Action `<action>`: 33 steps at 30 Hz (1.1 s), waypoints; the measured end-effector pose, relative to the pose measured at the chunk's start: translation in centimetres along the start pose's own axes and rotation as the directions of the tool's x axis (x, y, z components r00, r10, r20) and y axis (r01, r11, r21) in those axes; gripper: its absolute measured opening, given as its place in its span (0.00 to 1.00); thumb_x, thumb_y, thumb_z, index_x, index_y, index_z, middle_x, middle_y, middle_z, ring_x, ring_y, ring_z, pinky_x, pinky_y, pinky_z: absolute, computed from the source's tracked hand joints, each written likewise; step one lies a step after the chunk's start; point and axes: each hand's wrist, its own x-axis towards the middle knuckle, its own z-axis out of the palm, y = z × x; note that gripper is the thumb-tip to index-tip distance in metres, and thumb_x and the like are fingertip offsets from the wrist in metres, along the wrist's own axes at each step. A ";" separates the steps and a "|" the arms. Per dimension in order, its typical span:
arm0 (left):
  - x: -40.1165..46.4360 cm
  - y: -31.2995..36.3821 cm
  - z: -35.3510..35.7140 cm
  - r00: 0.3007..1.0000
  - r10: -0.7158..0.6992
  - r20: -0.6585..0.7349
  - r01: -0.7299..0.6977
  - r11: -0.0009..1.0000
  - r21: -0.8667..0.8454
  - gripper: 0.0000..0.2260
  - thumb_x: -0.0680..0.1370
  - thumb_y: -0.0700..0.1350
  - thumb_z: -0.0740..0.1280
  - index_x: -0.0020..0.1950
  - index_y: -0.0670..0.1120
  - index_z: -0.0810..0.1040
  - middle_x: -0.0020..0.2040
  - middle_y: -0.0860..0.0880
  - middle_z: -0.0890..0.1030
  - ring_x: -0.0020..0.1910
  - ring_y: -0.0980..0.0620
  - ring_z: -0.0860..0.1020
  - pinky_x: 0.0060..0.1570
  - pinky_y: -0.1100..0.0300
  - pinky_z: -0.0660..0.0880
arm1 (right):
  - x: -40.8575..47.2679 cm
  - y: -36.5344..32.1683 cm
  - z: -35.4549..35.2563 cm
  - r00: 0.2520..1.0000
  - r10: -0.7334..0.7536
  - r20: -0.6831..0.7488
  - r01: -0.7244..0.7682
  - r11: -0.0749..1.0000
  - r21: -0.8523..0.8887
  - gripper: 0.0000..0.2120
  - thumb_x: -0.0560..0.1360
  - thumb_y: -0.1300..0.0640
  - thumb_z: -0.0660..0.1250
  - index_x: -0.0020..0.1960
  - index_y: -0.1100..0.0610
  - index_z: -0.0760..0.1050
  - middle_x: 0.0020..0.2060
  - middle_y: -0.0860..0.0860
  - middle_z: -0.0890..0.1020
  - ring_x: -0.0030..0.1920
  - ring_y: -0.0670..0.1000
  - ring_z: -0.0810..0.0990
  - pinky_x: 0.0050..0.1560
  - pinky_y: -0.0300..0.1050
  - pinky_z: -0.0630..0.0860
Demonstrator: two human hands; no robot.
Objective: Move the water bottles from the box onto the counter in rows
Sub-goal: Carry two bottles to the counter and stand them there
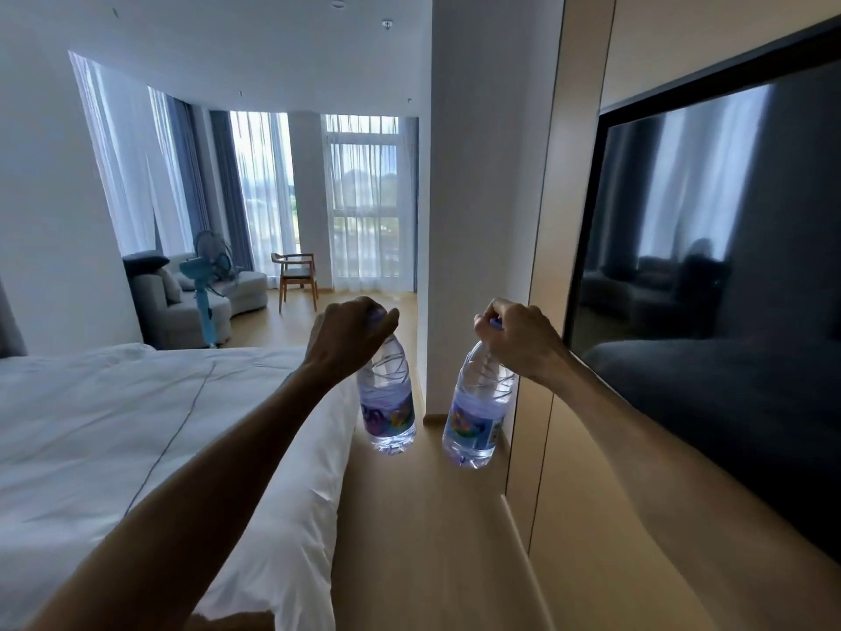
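Note:
Both my arms reach forward, each carrying a clear water bottle by its purple cap. My left hand (pixel 348 332) grips the top of one bottle (pixel 387 403), which hangs upright above the wooden floor beside the bed. My right hand (pixel 519 337) grips the cap of a second bottle (pixel 475 416), hanging slightly tilted near the wall panel. Both bottles carry colourful labels and hold water. No box and no counter are in view.
A bed with white bedding (pixel 136 425) fills the left. A wall-mounted dark TV (pixel 728 266) is on the right, with a white pillar (pixel 482 198) ahead. A narrow strip of wooden floor (pixel 423 539) runs between them. Sofa, blue fan (pixel 205 284) and chair (pixel 298 277) stand by the far windows.

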 end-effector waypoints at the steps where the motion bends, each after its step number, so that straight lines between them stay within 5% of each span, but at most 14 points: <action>1: 1.4 -0.9 0.7 1.000 0.006 0.014 -0.006 1.000 -0.005 0.16 0.78 0.54 0.66 0.47 0.41 0.82 0.41 0.44 0.84 0.36 0.50 0.78 0.37 0.61 0.69 | 1.7 0.4 0.9 1.000 -0.002 0.017 0.002 1.000 0.002 0.10 0.79 0.49 0.60 0.42 0.52 0.72 0.33 0.44 0.76 0.36 0.44 0.77 0.34 0.39 0.70; 8: 11.6 -7.2 5.4 0.997 0.050 0.062 -0.046 0.997 -0.063 0.15 0.78 0.51 0.66 0.45 0.40 0.83 0.40 0.43 0.84 0.36 0.46 0.80 0.41 0.52 0.79 | 13.5 2.6 6.6 0.999 0.003 0.049 -0.003 1.000 -0.005 0.10 0.79 0.50 0.61 0.42 0.53 0.73 0.34 0.47 0.78 0.38 0.47 0.79 0.40 0.42 0.76; 21: 28.6 -19.0 17.2 0.997 0.065 0.040 -0.063 0.997 -0.043 0.14 0.79 0.50 0.66 0.42 0.40 0.81 0.35 0.44 0.81 0.31 0.50 0.77 0.29 0.67 0.65 | 32.6 9.6 18.4 1.000 0.006 0.027 -0.006 1.000 0.003 0.09 0.79 0.50 0.60 0.44 0.54 0.73 0.41 0.53 0.81 0.43 0.55 0.80 0.50 0.54 0.80; 33: 46.4 -30.1 28.7 0.999 0.031 0.030 -0.031 0.999 -0.012 0.10 0.79 0.50 0.65 0.43 0.45 0.78 0.32 0.53 0.76 0.29 0.61 0.74 0.30 0.66 0.69 | 53.7 18.7 29.8 0.998 -0.065 0.016 0.064 0.997 0.053 0.11 0.78 0.51 0.60 0.44 0.56 0.75 0.36 0.52 0.80 0.37 0.53 0.79 0.42 0.44 0.76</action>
